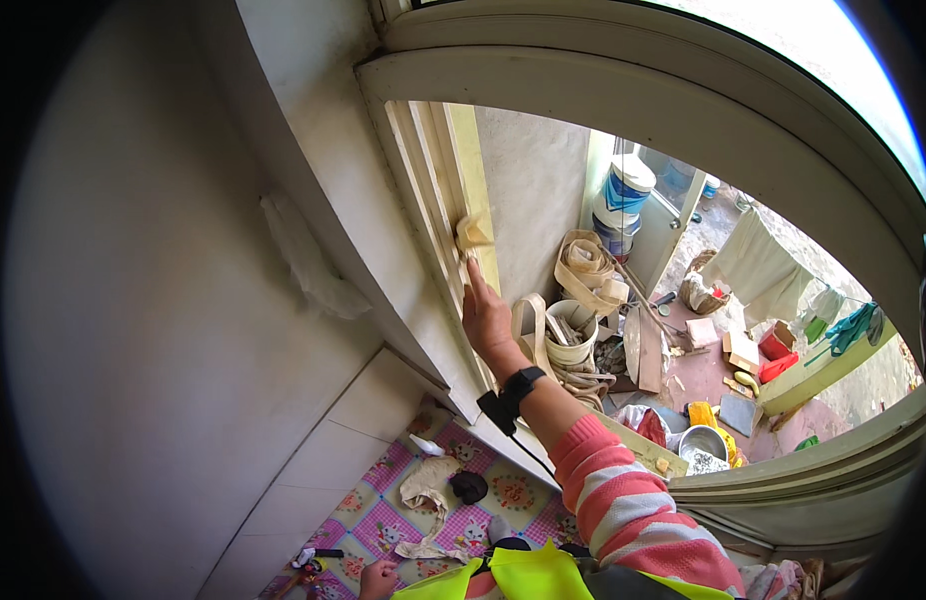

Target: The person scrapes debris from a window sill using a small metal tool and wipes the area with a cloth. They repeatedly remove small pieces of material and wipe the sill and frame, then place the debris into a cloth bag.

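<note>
My right hand [487, 319] reaches up to the left side of a white window frame [425, 195]. Its fingertips hold a pale yellow cloth or sponge [474, 232], slightly blurred, against the inner edge of the frame. A black band with a small device [511, 394] circles that wrist, and a cable hangs from it. My left hand [378, 581] is low at the bottom edge, above the floor mat, with curled fingers. Part of it is cut off, and its palm is hidden.
Beyond the window opening stand stacked paint buckets [624, 191], a bucket of scraps [571, 330], a metal pot [703, 442] and hanging laundry [763, 259]. Below, a patterned floor mat [508, 491] bears a crumpled beige cloth [427, 487] and a dark bundle [469, 487]. A wall [170, 300] rises left.
</note>
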Motion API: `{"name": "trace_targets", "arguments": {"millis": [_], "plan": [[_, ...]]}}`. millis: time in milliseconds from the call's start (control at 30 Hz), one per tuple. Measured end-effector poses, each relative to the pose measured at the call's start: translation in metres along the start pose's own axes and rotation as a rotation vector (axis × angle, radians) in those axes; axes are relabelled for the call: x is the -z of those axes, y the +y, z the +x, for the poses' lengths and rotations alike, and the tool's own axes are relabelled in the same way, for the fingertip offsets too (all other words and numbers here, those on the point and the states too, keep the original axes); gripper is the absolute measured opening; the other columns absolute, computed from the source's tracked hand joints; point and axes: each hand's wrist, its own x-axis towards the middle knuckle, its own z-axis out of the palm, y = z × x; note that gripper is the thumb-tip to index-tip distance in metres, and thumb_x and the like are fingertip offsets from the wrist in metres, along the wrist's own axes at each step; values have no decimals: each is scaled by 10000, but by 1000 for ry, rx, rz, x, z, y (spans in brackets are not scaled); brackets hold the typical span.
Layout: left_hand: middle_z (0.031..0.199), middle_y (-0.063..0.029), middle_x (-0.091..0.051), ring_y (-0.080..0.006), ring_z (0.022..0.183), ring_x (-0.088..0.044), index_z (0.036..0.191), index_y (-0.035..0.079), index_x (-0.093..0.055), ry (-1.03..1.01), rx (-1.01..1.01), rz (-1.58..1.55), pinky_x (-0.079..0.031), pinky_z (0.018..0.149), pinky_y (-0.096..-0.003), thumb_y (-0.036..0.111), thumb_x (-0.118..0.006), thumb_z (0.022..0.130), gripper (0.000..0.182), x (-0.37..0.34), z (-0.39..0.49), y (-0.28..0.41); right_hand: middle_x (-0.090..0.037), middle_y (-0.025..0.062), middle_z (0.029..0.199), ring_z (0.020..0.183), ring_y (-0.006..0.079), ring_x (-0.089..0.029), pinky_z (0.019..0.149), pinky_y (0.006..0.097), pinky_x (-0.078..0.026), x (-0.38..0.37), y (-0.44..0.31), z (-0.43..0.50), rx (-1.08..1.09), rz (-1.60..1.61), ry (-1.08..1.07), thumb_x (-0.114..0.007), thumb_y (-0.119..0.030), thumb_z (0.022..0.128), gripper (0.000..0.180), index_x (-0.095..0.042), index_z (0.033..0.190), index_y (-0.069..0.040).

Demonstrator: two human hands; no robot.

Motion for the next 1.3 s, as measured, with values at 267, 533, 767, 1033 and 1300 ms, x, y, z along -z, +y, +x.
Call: {"name": "trace_targets", "arguments": {"millis": [267,533,767,1033,1300], "plan": [[1007,-183,-713,-226,895,-704,1364,-44,-495,-146,318,-40,-575,762,-409,208,-667,941,522,-14,7,-62,-642,326,907,895,492,-629,814,522,-494,-31,40,-59,-440,126,-136,-508,-151,928,431,-547,1353,-84],[1062,-188,-700,-227,926,-700,1396,-40,-460,-33,231,-158,-571,765,-402,216,-655,953,547,-15,2,-57,-651,304,1050,983,410,-679,805,383,-534,57,-67,85,114,262,-41,-564,-91,944,430,-539,1370,-41],[1128,-181,-674,-227,931,-693,1438,-20,-409,-173,70,-173,-561,758,-389,224,-628,975,568,-34,27,-49,-667,196,926,783,413,-653,678,471,-533,47,17,77,486,187,-102,-573,-148,952,499,-472,1440,-155],[988,-190,-682,-264,841,-625,1303,79,-574,-166,-192,31,-517,764,-401,104,-538,910,396,-128,66,7,-636,180,837,689,397,-638,621,492,-531,-41,180,-139,-56,-73,-448,-580,-165,944,505,-464,1435,-151],[1079,-133,-685,-198,887,-667,1393,17,-471,-444,120,-121,-536,775,-358,221,-593,989,469,-153,102,52,-662,222,919,799,416,-657,680,463,-533,-58,181,-155,-97,164,-234,-620,-108,916,486,-518,1391,-113]]}}
